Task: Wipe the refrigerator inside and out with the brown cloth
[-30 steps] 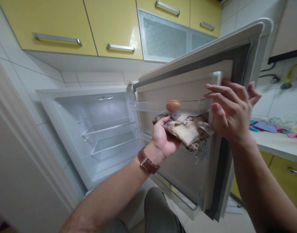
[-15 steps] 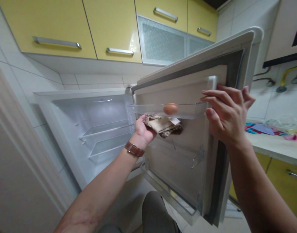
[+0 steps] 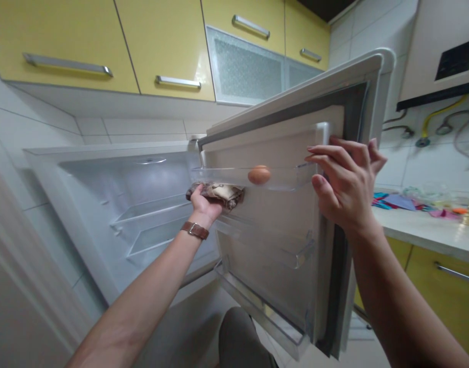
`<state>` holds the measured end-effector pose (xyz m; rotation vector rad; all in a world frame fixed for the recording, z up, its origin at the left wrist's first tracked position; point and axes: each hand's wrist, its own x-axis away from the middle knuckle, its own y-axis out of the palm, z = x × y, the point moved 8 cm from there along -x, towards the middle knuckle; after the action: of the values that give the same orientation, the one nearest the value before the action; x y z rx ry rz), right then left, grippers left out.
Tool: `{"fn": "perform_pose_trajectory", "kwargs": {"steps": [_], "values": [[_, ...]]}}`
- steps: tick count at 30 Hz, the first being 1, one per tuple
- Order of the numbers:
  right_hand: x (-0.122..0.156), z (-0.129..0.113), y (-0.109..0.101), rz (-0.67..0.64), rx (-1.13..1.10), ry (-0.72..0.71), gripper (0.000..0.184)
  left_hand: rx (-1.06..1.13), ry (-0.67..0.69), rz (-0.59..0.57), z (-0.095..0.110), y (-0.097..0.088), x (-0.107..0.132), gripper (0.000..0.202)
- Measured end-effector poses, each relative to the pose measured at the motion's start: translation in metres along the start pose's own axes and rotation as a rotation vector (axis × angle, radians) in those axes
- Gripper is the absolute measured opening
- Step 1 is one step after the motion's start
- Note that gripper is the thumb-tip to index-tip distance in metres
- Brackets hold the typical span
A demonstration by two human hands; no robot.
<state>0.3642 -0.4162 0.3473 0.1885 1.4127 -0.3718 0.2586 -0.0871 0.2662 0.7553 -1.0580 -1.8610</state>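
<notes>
My left hand (image 3: 206,205) is closed around a folded brown-and-beige cloth (image 3: 225,193), thumb on top of it. The cloth is just below the upper clear shelf (image 3: 288,179) of the open refrigerator door (image 3: 273,220). A brown egg (image 3: 259,175) lies in that shelf, above and right of the cloth. My right hand (image 3: 345,184) rests against the inner edge of the door near its free side, with fingers spread and nothing held between them.
Left of the door is the lit refrigerator compartment (image 3: 142,184) with glass shelves (image 3: 158,209). Lower on the door are a middle shelf (image 3: 296,255) and a bottom rack (image 3: 288,340). Yellow cabinets (image 3: 169,41) hang above. A counter (image 3: 429,227) at right holds coloured pieces (image 3: 399,201).
My left hand has moved the cloth leftward along the underside of the upper door shelf, towards the hinge side. The view has turned slightly right. My right hand stays at the door edge.
</notes>
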Motion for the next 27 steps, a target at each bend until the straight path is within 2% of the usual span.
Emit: {"fn": "perform_pose_trajectory", "kwargs": {"steps": [4,7,12,15,20,24,27], "values": [[-0.001,-0.002,-0.001,-0.019,-0.011,-0.003,0.053,0.003,-0.087,-0.050,-0.020,0.017,0.039,0.019],[-0.002,-0.003,-0.003,-0.019,-0.012,0.006,0.053,-0.033,-0.220,-0.127,-0.043,0.031,0.077,0.018],[0.000,-0.004,-0.004,-0.033,-0.037,0.001,0.057,-0.108,-0.476,-0.296,-0.083,0.055,0.142,0.034],[0.001,-0.005,-0.004,-0.053,-0.038,-0.020,0.065,-0.106,-0.566,-0.366,-0.096,0.067,0.171,0.039],[0.002,-0.005,-0.004,-0.047,-0.050,-0.042,0.072,-0.059,-0.558,-0.336,-0.093,0.076,0.183,0.041],[0.002,-0.006,-0.004,-0.007,-0.075,-0.057,0.072,-0.017,-0.555,-0.241,-0.087,0.076,0.178,0.042],[0.002,-0.006,-0.004,-0.004,-0.072,-0.056,0.068,-0.019,-0.534,-0.216,-0.082,0.073,0.172,0.041]]}}
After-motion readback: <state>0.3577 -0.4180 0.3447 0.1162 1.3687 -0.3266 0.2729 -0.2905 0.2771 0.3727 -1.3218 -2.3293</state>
